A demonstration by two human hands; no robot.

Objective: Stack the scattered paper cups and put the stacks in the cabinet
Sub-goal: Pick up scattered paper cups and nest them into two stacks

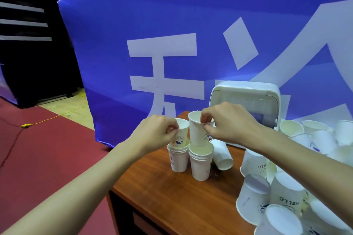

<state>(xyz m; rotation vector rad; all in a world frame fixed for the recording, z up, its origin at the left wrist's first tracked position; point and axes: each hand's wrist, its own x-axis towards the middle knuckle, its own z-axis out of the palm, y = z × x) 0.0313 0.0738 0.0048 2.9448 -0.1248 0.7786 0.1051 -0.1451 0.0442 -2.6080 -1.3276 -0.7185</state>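
Both hands are up over the wooden tabletop (172,196), working just left of the white appliance (246,91) at the back edge.

The left hand (158,131) has a printed cup (180,135) pinched at the rim between thumb and fingertips, the other fingers curled in. That cup stands upright, right under the fingertips, its base tucked into the mouth of the left stack (178,160). This is the stack farther from the appliance.

The right hand (227,122) has thumb and forefinger nipping the rim of a plain white cup (196,131), and the wrist crosses in front of the appliance. This cup hangs upright below the fingers, with its base at the mouth of the right stack (200,164). Whether it has seated there, I cannot tell. The two stacks stand shoulder to shoulder on the wood.

Between the right stack and the appliance, a tipped cup (222,156) leans at an angle with its mouth down toward the camera.

To the right of the appliance lies a heap of loose cups (315,135), some mouth up and some on their sides. In front of the appliance, nearer the camera, are several upside-down cups (252,196) with "HELLO" printed on them.

Behind the appliance rises a blue banner (191,25) with big white characters. Far off to the left of the appliance, a yellow cable (57,116) runs onto the red carpet (47,149).
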